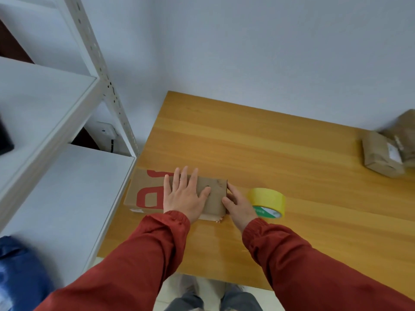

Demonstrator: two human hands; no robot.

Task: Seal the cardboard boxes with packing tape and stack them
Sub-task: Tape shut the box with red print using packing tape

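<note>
A wooden bench is set against a pale wall, white shelving beside it. At its left edge the cardboard box is pressed under the flat left hand; the right hand is laid against its end, grip unclear. Blurred parcels are cut off rightward.

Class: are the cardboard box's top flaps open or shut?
Shut: the top of the cardboard box lies flat under the left hand; whether taped, cannot tell.

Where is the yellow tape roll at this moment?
In the head view the tape roll lies on the table, to the right of the box, just beside the right hand at the box's end.
</note>
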